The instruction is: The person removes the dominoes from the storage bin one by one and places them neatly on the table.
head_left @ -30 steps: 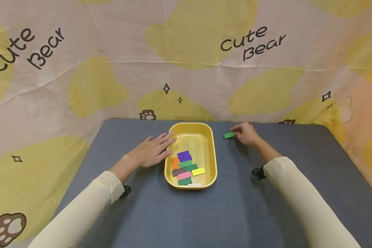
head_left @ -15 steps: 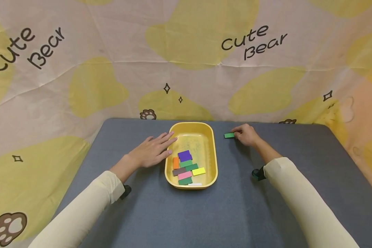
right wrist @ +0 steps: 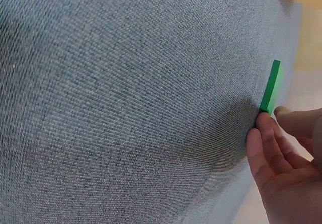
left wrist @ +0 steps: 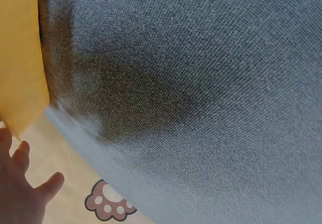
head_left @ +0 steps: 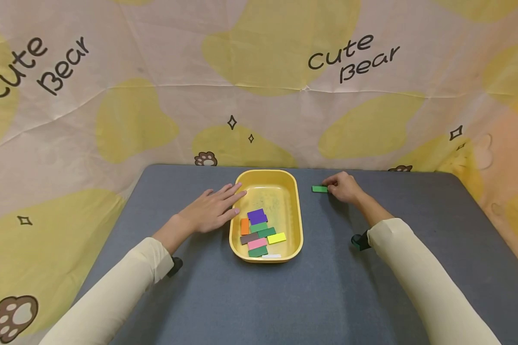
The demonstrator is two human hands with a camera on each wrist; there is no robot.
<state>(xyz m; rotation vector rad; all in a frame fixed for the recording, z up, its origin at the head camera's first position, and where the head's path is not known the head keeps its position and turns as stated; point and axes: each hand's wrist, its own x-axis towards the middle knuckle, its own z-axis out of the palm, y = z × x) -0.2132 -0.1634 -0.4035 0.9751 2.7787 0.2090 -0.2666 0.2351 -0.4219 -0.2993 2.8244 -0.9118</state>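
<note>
Head view: grey table (head_left: pixel 311 297) filling lower half of frame, yellow tray (head_left: pixel 297 211) at centre, cartoon-print backdrop (head_left: pixel 155 72) behind.
Right hand (head_left: pixel 344 187): right of centre, just past the tray's upper right corner; fingertips at the right end of a green block (head_left: pixel 319 189), thumb and forefinger apparently pinching that end.
Right wrist view: green block (right wrist: pixel 270 87) seen edge-on at right of frame, resting on the cloth, fingertips (right wrist: pixel 261 121) touching its near end; whether already lifted or lying flat, hard to tell from this angle.
Left hand (head_left: pixel 211 211): left of centre, laid flat on the table, fingers straight and spread, tips against the tray's left rim, holding nothing.
Left wrist view: mostly grey cloth, tray wall (left wrist: pixel 20 58) at left edge, part of hand (left wrist: pixel 20 194) at lower left corner.
Tray contents: loose heap of small flat blocks in the lower half, among them purple (head_left: pixel 256 216), orange (head_left: pixel 244 226), pink (head_left: pixel 256 244), yellow (head_left: pixel 276 238).
Green block position: on the table, apart from the tray, right of its upper right corner.
Handling, judged: thin, rigid, very light, probably wood or plastic; not fragile; smooth faces, yet cloth beneath likely stops sliding.
Hold point, judged: across the two long edges near the middle, or at one short end tipped up first, since lying flat leaves little edge to catch.
</note>
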